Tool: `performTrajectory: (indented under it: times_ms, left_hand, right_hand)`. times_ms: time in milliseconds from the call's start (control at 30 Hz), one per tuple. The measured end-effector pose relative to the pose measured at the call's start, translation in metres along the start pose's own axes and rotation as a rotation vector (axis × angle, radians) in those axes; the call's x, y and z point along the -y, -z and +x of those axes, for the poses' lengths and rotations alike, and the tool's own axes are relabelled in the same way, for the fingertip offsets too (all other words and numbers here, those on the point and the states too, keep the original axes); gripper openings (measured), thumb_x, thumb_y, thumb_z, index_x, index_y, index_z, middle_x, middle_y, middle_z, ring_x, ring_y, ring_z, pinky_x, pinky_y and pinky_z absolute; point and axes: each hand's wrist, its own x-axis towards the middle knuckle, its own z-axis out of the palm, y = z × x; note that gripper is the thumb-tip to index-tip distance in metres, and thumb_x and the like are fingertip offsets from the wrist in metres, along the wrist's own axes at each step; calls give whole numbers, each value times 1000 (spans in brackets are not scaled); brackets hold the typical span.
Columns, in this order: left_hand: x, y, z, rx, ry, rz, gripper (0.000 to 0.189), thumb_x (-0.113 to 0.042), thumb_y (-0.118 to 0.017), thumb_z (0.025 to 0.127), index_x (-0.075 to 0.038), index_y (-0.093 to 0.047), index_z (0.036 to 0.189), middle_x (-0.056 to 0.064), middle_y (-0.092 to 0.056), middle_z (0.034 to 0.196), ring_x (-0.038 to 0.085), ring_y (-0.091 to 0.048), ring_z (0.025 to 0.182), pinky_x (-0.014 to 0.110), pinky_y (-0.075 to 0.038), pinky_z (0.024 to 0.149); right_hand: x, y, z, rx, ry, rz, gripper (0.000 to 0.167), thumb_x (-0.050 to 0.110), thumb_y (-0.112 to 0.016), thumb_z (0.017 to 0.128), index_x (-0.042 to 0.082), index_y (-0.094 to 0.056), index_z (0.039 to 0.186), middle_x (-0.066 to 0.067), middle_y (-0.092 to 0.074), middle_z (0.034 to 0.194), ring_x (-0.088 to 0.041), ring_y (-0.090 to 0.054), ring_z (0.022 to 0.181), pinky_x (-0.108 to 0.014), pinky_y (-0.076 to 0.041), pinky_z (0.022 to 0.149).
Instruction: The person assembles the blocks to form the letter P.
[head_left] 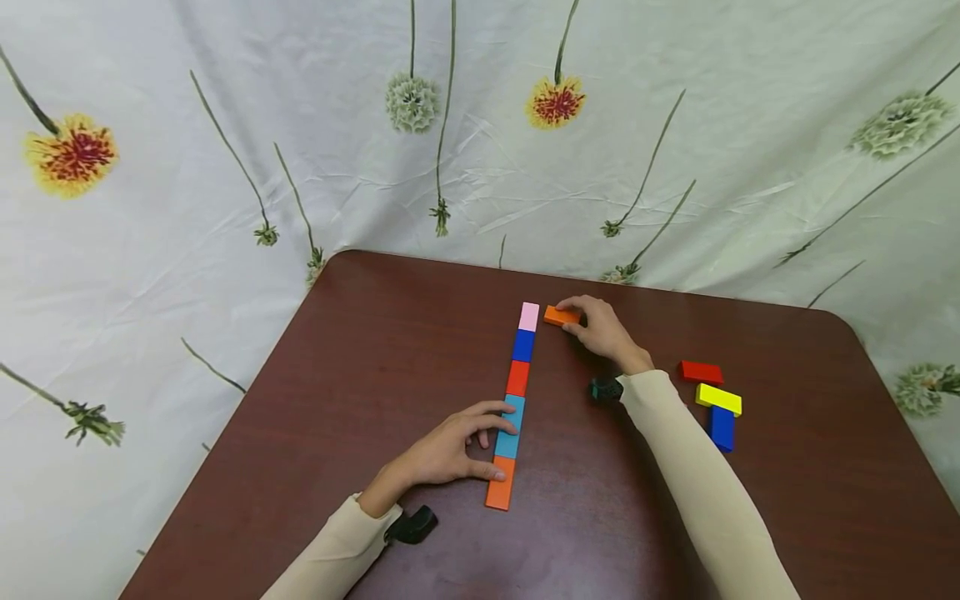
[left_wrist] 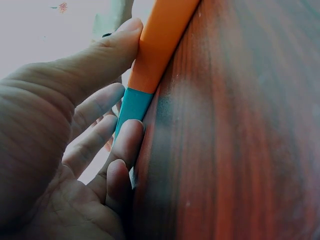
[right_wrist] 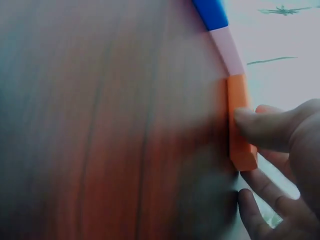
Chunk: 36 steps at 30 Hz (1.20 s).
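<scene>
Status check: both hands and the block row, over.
Right hand pinching orange block, small gap from pink block. Block row unbroken, left hand touching its nearer half. Nothing visible in that gap.

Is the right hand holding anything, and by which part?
Yes: the right hand pinches an orange block by its long sides, between thumb and fingers.
</scene>
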Motion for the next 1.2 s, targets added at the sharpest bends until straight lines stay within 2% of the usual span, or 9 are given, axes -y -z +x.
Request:
performTrajectory:
  times_ms: [167, 267, 400, 867, 1200]
  left_hand:
    - [0, 1, 0, 4, 6, -7, 49, -31, -82, 84, -17, -65, 128, 3, -44, 152, 13, -52, 90, 24, -45, 80]
    - [0, 1, 0, 4, 9, -7, 49, -31, -83, 84, -17, -65, 128, 3, -44, 153, 13, -52, 89, 24, -45, 80]
    - [1, 1, 0, 6, 11, -11, 50, -31, -83, 84, -17, -65, 128, 2, -44, 152, 13, -52, 90, 24, -45, 80]
    - [3, 0, 0, 5, 15, -5, 50, -32, -82, 84, -18, -65, 129, 2, -45, 152, 12, -52, 90, 25, -45, 82]
    - [3, 1, 0, 4, 19, -5, 50, -32, -83, 84, -18, -65, 128, 1, -45, 152, 11, -52, 90, 24, -45, 81]
  right_hand:
    - [-4, -1, -1, 30, -120, 241, 39, 8, -62, 99, 6, -57, 137, -20, -52, 142, -38, -50, 123, -53, -41, 107]
    - [-5, 0, -2, 37, -165, 315, 37, 2, -59, 99, 5, -57, 136, -20, -52, 141, -38, -49, 121, -51, -41, 106]
    - [-5, 0, -2, 39, -173, 304, 34, -2, -58, 99, 4, -59, 132, -20, -53, 139, -37, -51, 119, -48, -43, 102]
    - [-4, -6, 2, 36, -151, 270, 33, 0, -57, 100, 5, -60, 132, -20, -50, 142, -35, -50, 116, -45, -43, 98]
    - [0, -7, 2, 24, -135, 282, 35, -2, -57, 99, 4, -58, 133, -21, -51, 142, -38, -49, 123, -53, -39, 108]
